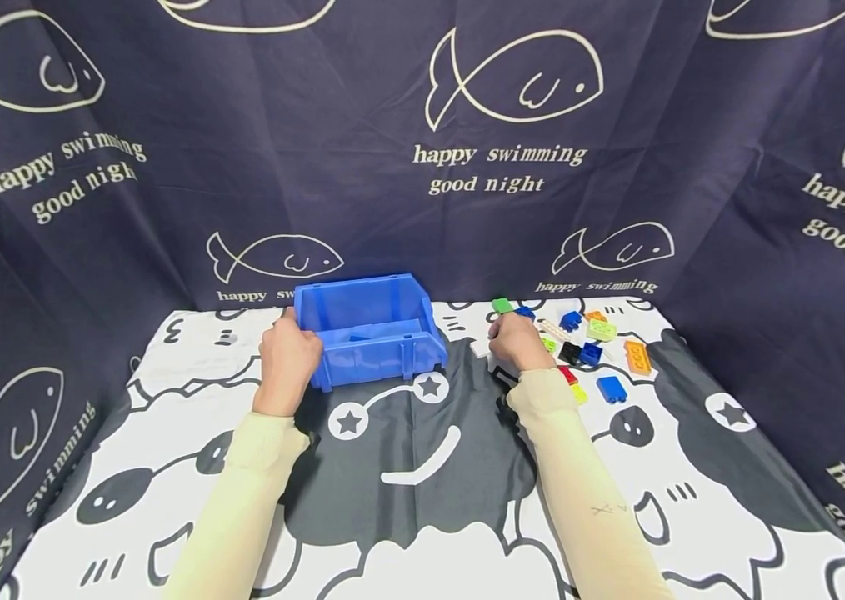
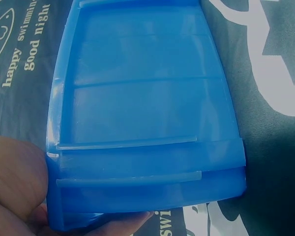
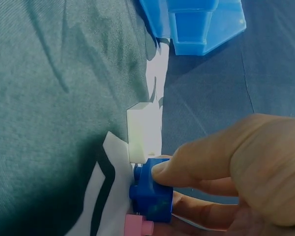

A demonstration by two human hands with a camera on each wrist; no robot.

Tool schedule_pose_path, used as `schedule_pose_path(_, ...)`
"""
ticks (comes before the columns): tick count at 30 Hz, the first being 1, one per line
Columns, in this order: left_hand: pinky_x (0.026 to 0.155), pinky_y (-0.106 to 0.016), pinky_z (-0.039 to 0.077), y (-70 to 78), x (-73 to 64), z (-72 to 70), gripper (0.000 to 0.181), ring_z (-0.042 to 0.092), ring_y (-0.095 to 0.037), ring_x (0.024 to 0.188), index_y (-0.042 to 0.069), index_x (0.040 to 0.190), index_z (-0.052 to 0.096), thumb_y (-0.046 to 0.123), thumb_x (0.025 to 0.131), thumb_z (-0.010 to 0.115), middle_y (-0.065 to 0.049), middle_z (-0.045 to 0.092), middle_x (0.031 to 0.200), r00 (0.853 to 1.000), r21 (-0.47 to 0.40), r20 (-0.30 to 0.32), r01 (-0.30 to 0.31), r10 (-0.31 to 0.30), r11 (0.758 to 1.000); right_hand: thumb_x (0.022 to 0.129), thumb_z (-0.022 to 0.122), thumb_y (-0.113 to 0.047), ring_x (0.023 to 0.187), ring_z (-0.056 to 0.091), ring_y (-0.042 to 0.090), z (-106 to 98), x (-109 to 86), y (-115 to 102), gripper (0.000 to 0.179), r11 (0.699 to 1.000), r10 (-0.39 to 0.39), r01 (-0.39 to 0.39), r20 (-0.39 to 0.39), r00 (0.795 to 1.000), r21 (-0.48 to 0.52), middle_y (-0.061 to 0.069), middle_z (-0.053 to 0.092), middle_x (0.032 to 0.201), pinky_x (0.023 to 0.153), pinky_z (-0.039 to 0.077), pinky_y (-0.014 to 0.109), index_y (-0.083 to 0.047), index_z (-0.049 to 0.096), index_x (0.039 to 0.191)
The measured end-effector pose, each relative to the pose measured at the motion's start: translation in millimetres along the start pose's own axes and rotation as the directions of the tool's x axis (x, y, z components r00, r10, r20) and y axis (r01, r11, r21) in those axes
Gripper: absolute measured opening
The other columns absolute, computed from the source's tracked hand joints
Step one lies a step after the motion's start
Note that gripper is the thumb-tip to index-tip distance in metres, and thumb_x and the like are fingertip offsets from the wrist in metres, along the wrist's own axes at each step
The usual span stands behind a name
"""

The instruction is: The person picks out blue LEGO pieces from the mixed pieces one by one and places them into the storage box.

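A blue plastic storage bin [image 1: 377,358] stands at the back of the table, left of centre. My left hand [image 1: 289,360] grips its left end, and in the left wrist view fingers show on both sides of the bin's wall [image 2: 142,113]. Right of the bin, my right hand [image 1: 518,340] reaches down at the near side of the loose bricks. The right wrist view shows its thumb and fingers pinching a blue toy brick [image 3: 160,196] with studs. Beside that brick lie a white brick [image 3: 142,132] and a pink brick [image 3: 135,225].
Several loose bricks lie to the right, among them a green one [image 1: 502,306], an orange one [image 1: 637,357], a lime one [image 1: 602,330] and a blue one [image 1: 612,388]. A dark fish-print curtain [image 1: 362,167] hangs behind the patterned tablecloth [image 1: 422,550].
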State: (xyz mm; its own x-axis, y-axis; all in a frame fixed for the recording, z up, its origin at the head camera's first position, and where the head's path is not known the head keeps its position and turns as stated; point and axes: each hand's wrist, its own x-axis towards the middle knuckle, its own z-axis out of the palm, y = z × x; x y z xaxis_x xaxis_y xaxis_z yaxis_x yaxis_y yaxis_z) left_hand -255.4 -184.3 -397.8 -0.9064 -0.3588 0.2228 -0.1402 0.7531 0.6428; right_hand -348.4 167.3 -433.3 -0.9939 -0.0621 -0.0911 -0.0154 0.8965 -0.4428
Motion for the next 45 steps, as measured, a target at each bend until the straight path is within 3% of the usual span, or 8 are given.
schedule_pose_path(10,0.084,-0.061,0.048,-2.5,-1.4,2.0,0.032,0.066,-0.055,0.1,-0.004,0.115,0.063,0.009,0.088,0.051,-0.031,0.069,0.104,1.0,0.001,-0.006,0.001,-0.001,1.0,0.082,0.064,-0.007,0.096,0.061,0.031,0,-4.4,-2,0.022,1.0,-0.022,0.021,-0.024,0.999,-0.008,0.016,0.07,0.109,0.083,0.051,0.042,-0.008,0.075,0.101)
schedule_pose_path(20,0.085,-0.061,0.049,-1.8,-1.3,1.9,0.032,0.066,-0.055,0.101,-0.004,0.115,0.063,0.009,0.088,0.051,-0.031,0.07,0.104,1.0,0.001,-0.005,0.001,-0.001,1.0,0.081,0.064,-0.007,0.108,0.062,0.037,-11,-5.1,-10,0.037,0.999,-0.051,0.051,-0.074,0.996,-0.004,0.02,0.07,0.121,0.095,0.049,0.048,-0.005,0.074,0.116)
schedule_pose_path(27,0.086,-0.062,0.048,-1.0,-1.3,0.3,0.034,0.065,-0.057,0.102,-0.005,0.116,0.062,0.009,0.088,0.05,-0.033,0.069,0.106,1.0,0.005,-0.01,0.0,0.0,1.0,0.078,0.061,-0.005,0.099,0.062,0.036,-19,-11.8,-20,0.038,0.991,-0.129,0.134,-0.151,0.98,0.021,0.019,0.071,0.115,0.089,0.051,0.047,-0.004,0.074,0.114)
schedule_pose_path(36,0.084,-0.062,0.049,-0.8,-0.9,-0.5,0.032,0.065,-0.056,0.1,-0.005,0.114,0.063,0.008,0.088,0.05,-0.033,0.069,0.105,1.0,-0.005,-0.013,-0.004,0.004,1.0,0.082,0.056,-0.006,0.111,0.06,0.036,-29,-23.6,-37,0.041,0.983,-0.162,0.176,-0.193,0.968,0.058,0.018,0.07,0.124,0.099,0.046,0.048,-0.004,0.074,0.118)
schedule_pose_path(45,0.086,-0.062,0.049,-1.5,0.1,0.4,0.036,0.065,-0.056,0.102,-0.005,0.119,0.063,0.009,0.088,0.05,-0.033,0.069,0.107,1.0,-0.009,-0.01,0.0,0.0,1.0,0.085,0.06,-0.009,0.104,0.06,0.036,-40,-35.3,-53,0.035,0.968,-0.206,0.232,-0.231,0.951,0.092,0.016,0.073,0.115,0.094,0.047,0.049,-0.006,0.075,0.117)
